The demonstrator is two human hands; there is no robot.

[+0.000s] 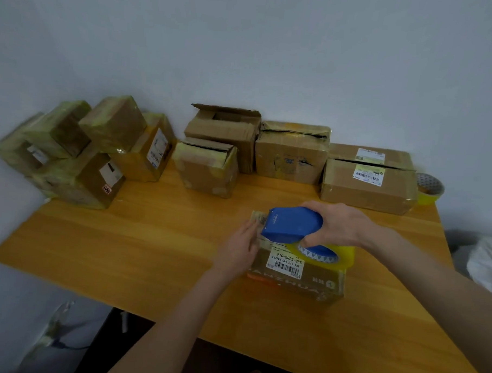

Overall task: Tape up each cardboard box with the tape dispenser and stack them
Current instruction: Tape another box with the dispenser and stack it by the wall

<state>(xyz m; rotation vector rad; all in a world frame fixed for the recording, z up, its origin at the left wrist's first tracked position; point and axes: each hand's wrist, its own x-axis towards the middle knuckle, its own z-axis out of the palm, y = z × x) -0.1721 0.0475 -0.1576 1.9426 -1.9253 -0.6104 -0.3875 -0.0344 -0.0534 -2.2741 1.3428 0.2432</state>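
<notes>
Right hand point(339, 225) grip wraps tape dispenser point(292, 225) atop box point(297, 276), nose toward box's left end; left hand point(238, 249), fingers straight, braces that end.

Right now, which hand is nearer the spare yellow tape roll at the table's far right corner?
Right. The right hand, gripping the blue tape dispenser, is front-left of the roll; the left hand touches the cardboard box's left end, farther off.
</notes>
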